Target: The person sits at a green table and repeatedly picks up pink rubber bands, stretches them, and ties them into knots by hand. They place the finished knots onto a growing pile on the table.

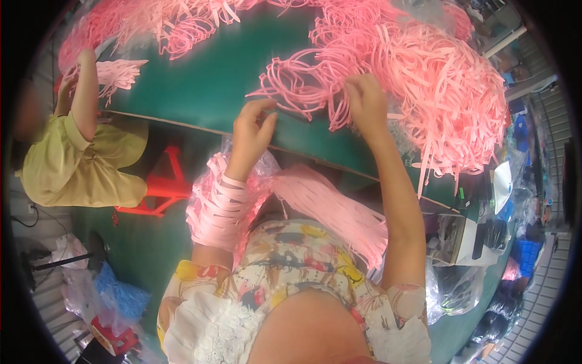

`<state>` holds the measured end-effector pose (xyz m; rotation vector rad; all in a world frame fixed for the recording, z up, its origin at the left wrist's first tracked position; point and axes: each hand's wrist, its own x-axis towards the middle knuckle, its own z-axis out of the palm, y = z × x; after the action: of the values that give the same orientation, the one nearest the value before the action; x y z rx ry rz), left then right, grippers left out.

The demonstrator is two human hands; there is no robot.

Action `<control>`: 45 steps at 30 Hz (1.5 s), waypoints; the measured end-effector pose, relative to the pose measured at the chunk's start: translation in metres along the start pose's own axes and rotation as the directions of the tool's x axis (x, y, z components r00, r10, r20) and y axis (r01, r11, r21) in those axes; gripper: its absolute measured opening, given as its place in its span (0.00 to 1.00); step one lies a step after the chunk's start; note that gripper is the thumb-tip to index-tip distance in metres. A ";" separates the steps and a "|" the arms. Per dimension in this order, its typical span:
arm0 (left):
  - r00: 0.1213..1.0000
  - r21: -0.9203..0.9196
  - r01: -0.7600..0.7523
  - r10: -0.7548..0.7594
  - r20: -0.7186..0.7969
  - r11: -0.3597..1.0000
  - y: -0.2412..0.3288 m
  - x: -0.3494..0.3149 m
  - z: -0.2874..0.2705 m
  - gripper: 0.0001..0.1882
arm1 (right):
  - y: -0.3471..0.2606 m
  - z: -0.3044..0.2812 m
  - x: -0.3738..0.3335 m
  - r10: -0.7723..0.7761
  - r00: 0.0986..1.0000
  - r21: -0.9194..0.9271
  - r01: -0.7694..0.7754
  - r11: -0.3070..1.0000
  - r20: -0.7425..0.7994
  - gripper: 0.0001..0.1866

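Note:
My left hand (253,130) is over the near edge of the green table, its fingers curved and its thumb apart from them. Just past its fingertips lie the ends of looped pink straps (291,82). My right hand (367,106) has its fingers closed at the right side of this tangle, pinching at the straps; its fingertips are partly hidden. Several flat, light pink straps (225,209) are looped around my left forearm. A long bundle of light pink straps (330,203) lies across my lap.
A big heap of pink straps (448,91) covers the right of the green table (212,79), with more at the far edge. On the left, a person in a yellow-green top (66,164) handles pink straps beside a red stool (167,185). Plastic bags (458,291) lie at right.

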<state>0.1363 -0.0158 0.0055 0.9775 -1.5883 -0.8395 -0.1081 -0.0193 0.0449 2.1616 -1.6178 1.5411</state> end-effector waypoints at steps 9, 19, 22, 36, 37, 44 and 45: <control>0.970 -0.187 -0.240 0.242 -0.012 0.953 0.051 -0.032 0.010 0.12 | -0.059 -0.046 -0.044 -0.091 0.996 -0.012 0.091 0.996 -0.012 0.04; 0.653 0.018 -0.226 0.138 0.745 0.974 0.092 -0.075 0.053 0.12 | -0.111 -0.090 -0.175 -0.277 0.909 -0.123 0.328 0.937 0.311 0.08; 0.631 0.009 -0.089 0.049 0.774 0.996 0.086 -0.096 0.067 0.09 | -0.104 -0.116 -0.205 -0.056 0.963 -0.110 0.088 0.990 0.264 0.11; 0.362 -0.087 0.380 -0.062 0.930 0.921 0.093 -0.110 0.082 0.08 | -0.040 -0.140 -0.323 0.679 0.734 -0.591 -0.535 0.604 0.029 0.12; 0.333 -0.084 0.407 -0.062 0.941 0.909 0.090 -0.112 0.082 0.08 | -0.040 -0.141 -0.321 0.675 0.737 -0.597 -0.522 0.609 0.044 0.13; 0.270 -0.050 0.319 -0.040 0.962 0.946 0.091 -0.110 0.085 0.08 | -0.073 -0.152 -0.315 0.648 0.747 -0.504 -0.506 0.700 0.149 0.10; 0.263 -0.050 0.290 -0.029 0.964 0.956 0.093 -0.108 0.086 0.08 | -0.073 -0.151 -0.316 0.650 0.744 -0.504 -0.507 0.700 0.154 0.09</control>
<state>0.0491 0.1245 0.0263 0.3771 -2.3362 -1.9970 -0.1449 0.3188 -0.0657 1.7878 -2.6582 0.7501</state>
